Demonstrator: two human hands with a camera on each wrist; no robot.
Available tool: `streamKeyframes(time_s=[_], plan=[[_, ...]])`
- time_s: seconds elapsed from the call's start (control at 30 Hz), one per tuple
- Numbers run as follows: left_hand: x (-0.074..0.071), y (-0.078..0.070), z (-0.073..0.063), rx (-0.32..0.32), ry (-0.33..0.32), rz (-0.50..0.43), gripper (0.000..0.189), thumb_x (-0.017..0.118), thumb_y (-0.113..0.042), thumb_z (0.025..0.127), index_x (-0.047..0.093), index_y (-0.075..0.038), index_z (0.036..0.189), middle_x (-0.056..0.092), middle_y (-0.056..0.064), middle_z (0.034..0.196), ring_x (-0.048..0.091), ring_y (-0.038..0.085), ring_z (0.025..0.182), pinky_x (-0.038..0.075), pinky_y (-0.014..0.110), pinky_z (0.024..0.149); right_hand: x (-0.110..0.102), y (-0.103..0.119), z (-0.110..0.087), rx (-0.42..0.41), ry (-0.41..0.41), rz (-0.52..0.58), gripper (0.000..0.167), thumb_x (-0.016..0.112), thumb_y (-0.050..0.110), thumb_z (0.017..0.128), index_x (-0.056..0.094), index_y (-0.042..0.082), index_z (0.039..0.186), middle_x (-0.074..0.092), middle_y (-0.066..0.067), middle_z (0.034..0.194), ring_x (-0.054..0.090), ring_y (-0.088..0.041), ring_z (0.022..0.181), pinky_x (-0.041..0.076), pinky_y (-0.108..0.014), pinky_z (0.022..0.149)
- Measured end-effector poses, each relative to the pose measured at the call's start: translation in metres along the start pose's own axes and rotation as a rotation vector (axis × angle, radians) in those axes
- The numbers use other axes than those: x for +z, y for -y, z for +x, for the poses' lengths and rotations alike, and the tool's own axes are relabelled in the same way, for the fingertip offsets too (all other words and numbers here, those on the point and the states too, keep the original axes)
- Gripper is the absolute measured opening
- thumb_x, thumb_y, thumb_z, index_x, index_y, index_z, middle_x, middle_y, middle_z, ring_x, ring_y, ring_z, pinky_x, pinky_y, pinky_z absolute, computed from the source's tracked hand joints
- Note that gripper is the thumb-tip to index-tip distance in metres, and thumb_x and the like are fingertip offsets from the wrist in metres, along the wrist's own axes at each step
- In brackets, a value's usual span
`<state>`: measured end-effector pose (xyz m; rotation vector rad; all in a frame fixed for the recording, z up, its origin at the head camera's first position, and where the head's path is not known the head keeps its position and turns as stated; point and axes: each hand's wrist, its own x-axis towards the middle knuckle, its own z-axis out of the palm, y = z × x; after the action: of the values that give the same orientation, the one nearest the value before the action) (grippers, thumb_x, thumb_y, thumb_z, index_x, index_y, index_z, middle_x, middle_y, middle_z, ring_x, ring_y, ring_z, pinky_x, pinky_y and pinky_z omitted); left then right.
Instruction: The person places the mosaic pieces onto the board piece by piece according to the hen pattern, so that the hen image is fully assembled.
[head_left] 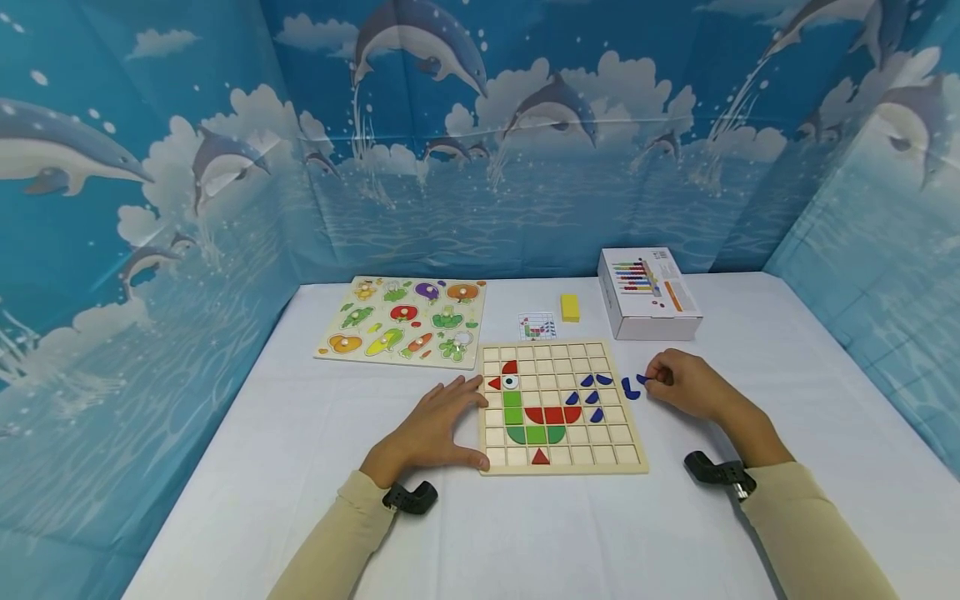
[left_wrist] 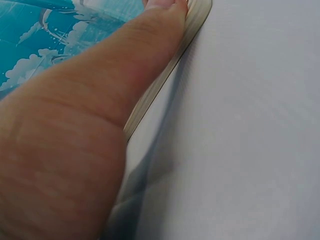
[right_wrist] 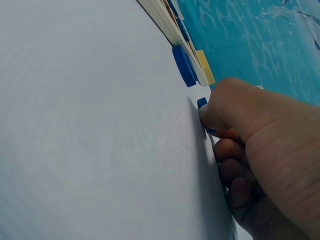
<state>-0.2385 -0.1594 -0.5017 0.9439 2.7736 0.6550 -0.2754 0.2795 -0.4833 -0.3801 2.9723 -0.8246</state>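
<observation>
A wooden grid board (head_left: 592, 468) lies on the table with flat coloured pieces in a bird-like figure. Its head has a red quarter-round piece (head_left: 510, 367), a red triangle and an eye tile (head_left: 511, 382); green pieces (head_left: 513, 408) run down below. Several blue curved pieces (head_left: 596, 414) sit at the board's right side. My left hand (head_left: 438, 425) rests spread along the left edge, thumb at the lower corner. Right of the board, my right hand (head_left: 690, 385) pinches a small blue curved piece (right_wrist: 201, 102) between thumb and forefinger. Loose blue pieces (head_left: 633, 394) lie beside it.
Behind the board lie a small picture card (head_left: 537, 326) and a yellow block (head_left: 570, 307). A white box (head_left: 651, 293) stands at the back right. At the back left is a vegetable puzzle board (head_left: 401, 322). Dolphin-printed cloth (head_left: 450, 208) walls the table at back and sides.
</observation>
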Motion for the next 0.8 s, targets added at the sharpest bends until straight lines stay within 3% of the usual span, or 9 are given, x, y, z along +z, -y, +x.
streamKeyframes(time_s=[0.47,0.8], plan=[[-0.001,0.0,0.0,0.004,0.002,0.008,0.09,0.074,-0.08,0.068,0.05,-0.028,0.137,0.019,-0.006,0.167,0.01,0.019,0.153,0.008,0.042,0.122,0.002,0.01,0.002,-0.11,0.0,0.014,0.012,0.076,0.006,0.085,0.066,0.008,0.092,0.057,0.0,0.083,0.053,-0.019,0.077,0.048,-0.026,0.062],[0.0,0.001,0.0,0.005,0.005,0.004,0.09,0.075,-0.079,0.068,0.05,-0.028,0.138,0.019,-0.006,0.167,0.01,0.019,0.153,0.008,0.042,0.122,0.009,0.021,0.003,-0.138,0.011,0.046,0.012,0.076,0.005,0.085,0.066,0.01,0.09,0.057,0.0,0.083,0.053,-0.019,0.077,0.048,-0.025,0.063]])
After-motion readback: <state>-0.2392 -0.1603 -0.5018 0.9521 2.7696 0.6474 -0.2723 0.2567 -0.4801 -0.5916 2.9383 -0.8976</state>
